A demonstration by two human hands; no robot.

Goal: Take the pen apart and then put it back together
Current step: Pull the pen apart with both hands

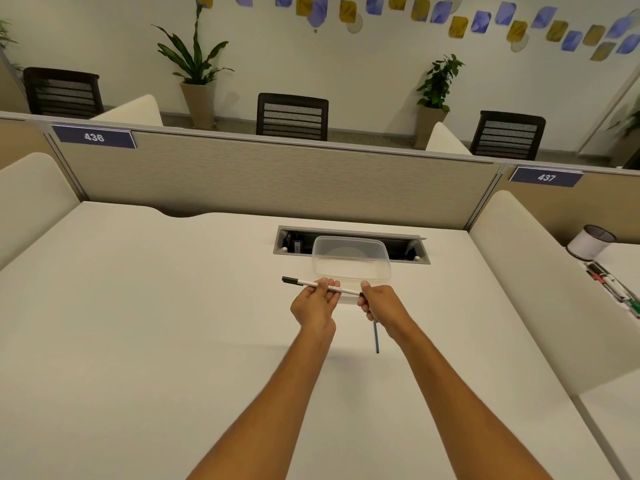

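A white pen (343, 289) with a black cap at its left end is held level above the white desk (173, 323). My left hand (315, 304) pinches the barrel near its middle. My right hand (379, 306) is closed around the pen's right end, where a small black part shows at the fingertips. A thin blue refill tube (376, 339) sticks out below my right hand, pointing toward me; whether the hand holds it or it lies on the desk I cannot tell.
A clear plastic container (351, 259) stands just behind my hands, in front of a cable slot (349, 237) in the desk. A partition runs along the back. On the neighbouring desk at the right are a white cup (588, 242) and several markers (613, 289).
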